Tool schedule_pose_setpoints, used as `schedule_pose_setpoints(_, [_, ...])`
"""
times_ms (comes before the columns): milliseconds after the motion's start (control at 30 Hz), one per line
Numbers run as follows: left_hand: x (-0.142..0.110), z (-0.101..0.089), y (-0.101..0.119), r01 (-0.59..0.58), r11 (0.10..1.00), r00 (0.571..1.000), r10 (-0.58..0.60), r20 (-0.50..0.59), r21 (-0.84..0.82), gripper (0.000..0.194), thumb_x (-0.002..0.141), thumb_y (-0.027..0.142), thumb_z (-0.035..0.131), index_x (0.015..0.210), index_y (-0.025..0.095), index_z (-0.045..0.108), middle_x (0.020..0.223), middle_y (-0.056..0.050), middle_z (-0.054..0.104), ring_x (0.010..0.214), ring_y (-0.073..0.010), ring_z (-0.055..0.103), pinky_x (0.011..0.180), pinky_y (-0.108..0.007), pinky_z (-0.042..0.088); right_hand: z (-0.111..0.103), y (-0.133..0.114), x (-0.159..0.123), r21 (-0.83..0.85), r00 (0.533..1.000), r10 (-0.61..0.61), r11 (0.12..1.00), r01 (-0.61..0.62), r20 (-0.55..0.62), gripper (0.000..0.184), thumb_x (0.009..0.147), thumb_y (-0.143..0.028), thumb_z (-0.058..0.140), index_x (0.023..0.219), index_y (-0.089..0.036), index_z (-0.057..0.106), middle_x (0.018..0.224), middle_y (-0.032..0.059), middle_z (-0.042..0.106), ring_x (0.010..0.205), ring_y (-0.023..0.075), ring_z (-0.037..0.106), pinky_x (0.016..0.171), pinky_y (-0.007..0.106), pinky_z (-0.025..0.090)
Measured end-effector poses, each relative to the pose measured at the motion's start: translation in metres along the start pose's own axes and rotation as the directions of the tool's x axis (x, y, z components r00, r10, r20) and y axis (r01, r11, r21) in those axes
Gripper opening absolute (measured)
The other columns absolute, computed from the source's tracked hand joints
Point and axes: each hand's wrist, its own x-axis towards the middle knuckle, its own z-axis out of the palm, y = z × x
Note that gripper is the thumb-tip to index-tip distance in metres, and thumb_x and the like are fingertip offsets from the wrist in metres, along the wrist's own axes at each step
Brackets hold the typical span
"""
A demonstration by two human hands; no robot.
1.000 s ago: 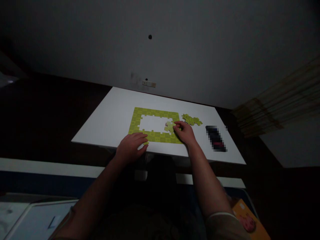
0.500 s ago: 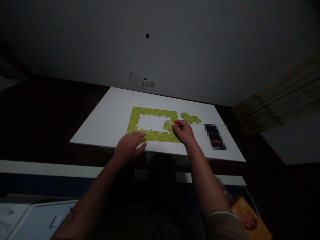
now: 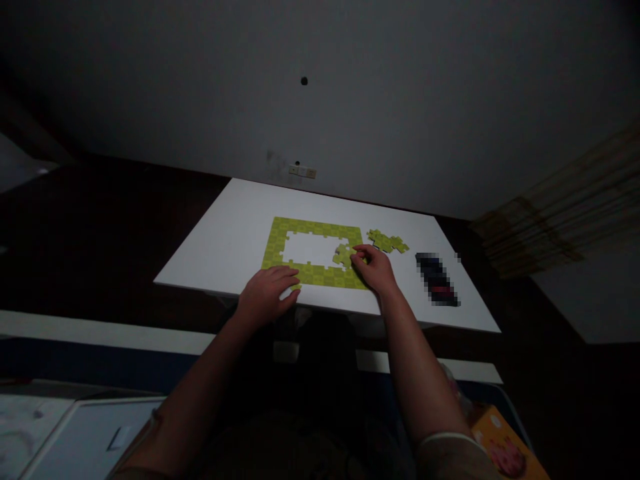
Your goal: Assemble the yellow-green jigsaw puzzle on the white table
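Note:
A green puzzle frame (image 3: 320, 275) with a checkered pattern lies on the white table, its middle showing bare tabletop. My right hand (image 3: 375, 267) is at the frame's right side, thumb and fingers pinched on a green puzzle piece (image 3: 343, 256). That piece lies over the right end of the opening; whether it is fitted in cannot be told. On the frame's lower left part rests my left hand (image 3: 267, 295), fingers stretched and thumb apart. Beyond my right hand is a small heap of puzzle pieces (image 3: 387, 241), overlapping one another.
A dark pixelated object (image 3: 437, 280) lies on the right of the white table (image 3: 210, 247). Behind the table stands a wall with a socket strip (image 3: 303, 172). An orange box (image 3: 505, 443) sits low at the right, and a pale framed board (image 3: 95, 437) at lower left.
The whole view has shifted slightly, so everything appears a little further right and lower. Both hands keep nearly the same place on the puzzle, the right one still pinching the piece.

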Motion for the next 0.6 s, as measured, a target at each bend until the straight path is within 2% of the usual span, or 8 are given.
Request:
schedule_pose_setpoints(267, [0.000,-0.001,0.000,-0.008,1.000,1.000,0.008,-0.007,0.007,0.021,0.107,0.033,0.073,0.127,0.030,0.080,0.141,-0.005,0.084,0.135,-0.0306,0.078,0.105,-0.054,0.066,-0.001,-0.003,-0.001,0.007,1.000,0.024,1.000,-0.024,0.003,0.041,0.091,-0.055,0.072,0.115,-0.024,0.082,0.095,0.0066,0.081,0.090,0.0286,0.074,0.092,0.046,0.059])
schedule_pose_setpoints(400, [0.000,-0.001,0.001,-0.001,1.000,1.000,0.001,0.008,-0.005,0.021,0.107,0.032,0.073,0.126,0.029,0.080,0.142,-0.005,0.084,0.136,-0.0307,0.077,0.107,-0.054,0.065,0.000,-0.011,0.001,-0.015,0.999,0.029,0.999,-0.030,-0.045,0.040,0.090,-0.055,0.072,0.115,-0.024,0.084,0.095,0.0076,0.082,0.089,0.0287,0.075,0.093,0.047,0.059])
schedule_pose_setpoints(500, [0.000,-0.001,0.002,0.004,1.000,1.000,-0.004,0.019,-0.007,0.020,0.107,0.032,0.074,0.126,0.029,0.080,0.144,-0.005,0.083,0.136,-0.0309,0.077,0.106,-0.054,0.066,0.013,-0.029,0.011,0.001,0.999,-0.015,1.000,0.015,-0.038,0.041,0.092,-0.052,0.072,0.120,-0.024,0.085,0.097,0.0078,0.083,0.089,0.0284,0.075,0.092,0.046,0.059])
schedule_pose_setpoints(600, [0.000,-0.002,0.004,0.009,1.000,1.000,-0.009,0.007,-0.010,0.019,0.106,0.030,0.075,0.125,0.026,0.080,0.143,-0.006,0.084,0.134,-0.0317,0.078,0.106,-0.054,0.066,0.043,-0.055,0.031,0.052,0.997,-0.056,0.997,0.054,0.046,0.041,0.092,-0.050,0.072,0.120,-0.023,0.086,0.096,0.0070,0.084,0.087,0.0280,0.076,0.089,0.044,0.059])
